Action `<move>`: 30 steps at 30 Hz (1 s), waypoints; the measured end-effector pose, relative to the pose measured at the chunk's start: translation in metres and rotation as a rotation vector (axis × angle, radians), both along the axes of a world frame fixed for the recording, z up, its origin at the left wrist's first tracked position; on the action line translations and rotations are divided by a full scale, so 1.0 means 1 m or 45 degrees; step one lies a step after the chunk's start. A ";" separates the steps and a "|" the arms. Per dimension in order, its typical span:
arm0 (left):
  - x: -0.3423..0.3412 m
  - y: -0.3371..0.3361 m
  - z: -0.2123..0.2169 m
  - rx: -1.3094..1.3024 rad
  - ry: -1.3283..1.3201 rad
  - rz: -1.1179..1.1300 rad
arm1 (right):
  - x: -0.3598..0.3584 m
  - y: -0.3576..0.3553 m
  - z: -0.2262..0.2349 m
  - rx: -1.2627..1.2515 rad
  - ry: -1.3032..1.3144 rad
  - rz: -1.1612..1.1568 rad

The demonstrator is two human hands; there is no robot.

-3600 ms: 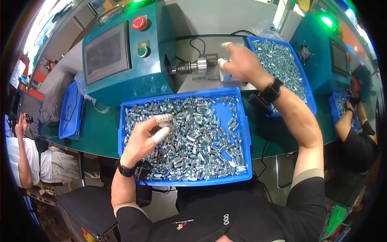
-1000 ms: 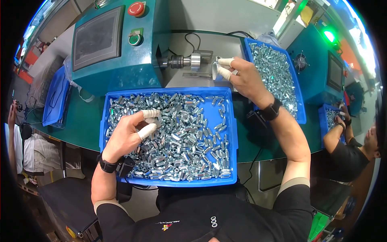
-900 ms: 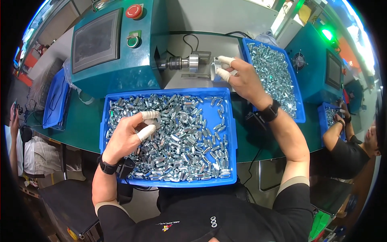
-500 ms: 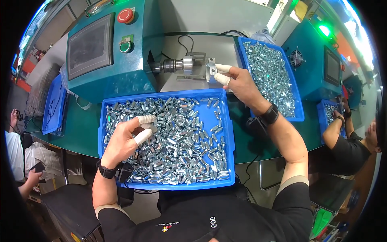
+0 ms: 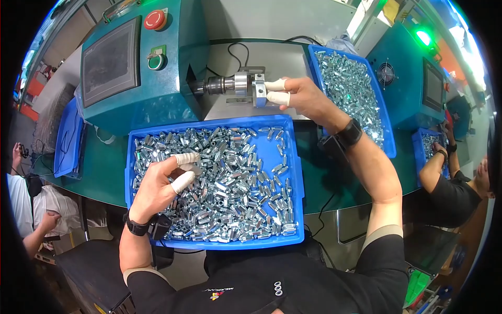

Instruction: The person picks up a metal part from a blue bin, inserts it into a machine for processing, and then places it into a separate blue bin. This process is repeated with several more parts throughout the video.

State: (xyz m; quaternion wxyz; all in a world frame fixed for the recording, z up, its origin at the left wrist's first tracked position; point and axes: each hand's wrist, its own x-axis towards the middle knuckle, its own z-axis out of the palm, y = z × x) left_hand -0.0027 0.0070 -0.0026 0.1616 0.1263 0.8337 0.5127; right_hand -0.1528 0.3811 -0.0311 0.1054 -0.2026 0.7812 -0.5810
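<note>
We see our left hand [image 5: 162, 186] over the left part of the blue tray [image 5: 294, 183], thumb and forefinger in white finger cots pinched shut on one small silver hex part [image 5: 194, 168], lifted just clear of the heap of loose hex parts [image 5: 230, 183] that fills the tray. The pinch looks like a staging hold, one piece ready while the other hand is busy. Our right hand [image 5: 300, 97] reaches past the tray's far edge to the machine, its two cotted fingertips [image 5: 276, 90] closed against the small blue fixture block [image 5: 258, 90] at the end of the silver chuck spindle [image 5: 230, 83]; we cannot tell if a part sits between them, the fingers hide it. The tray lies at the near edge of the green bench [image 5: 104, 167], right under the spindle, so reach is short either way. A second blue tray [image 5: 388, 141] of the same silver parts stands at the bench's right, touching our right forearm side, likely within easy drop range. The teal control box [image 5: 172, 99], with dark screen, red button [image 5: 155, 20] and green button [image 5: 155, 62], sits at the far left of the bench. Another person's arm [image 5: 434, 167] works at the next station on the right; someone else's hand [image 5: 47, 220] shows at the left edge.
</note>
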 end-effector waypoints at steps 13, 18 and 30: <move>-0.002 -0.001 0.000 -0.072 -0.021 -0.002 | -0.012 0.004 0.004 0.000 -0.158 0.175; -0.002 -0.002 -0.003 -0.035 -0.052 0.032 | -0.012 0.010 0.005 -0.043 -0.204 0.147; -0.003 -0.001 -0.005 0.007 -0.079 0.059 | -0.006 0.000 0.001 -0.073 -0.002 0.207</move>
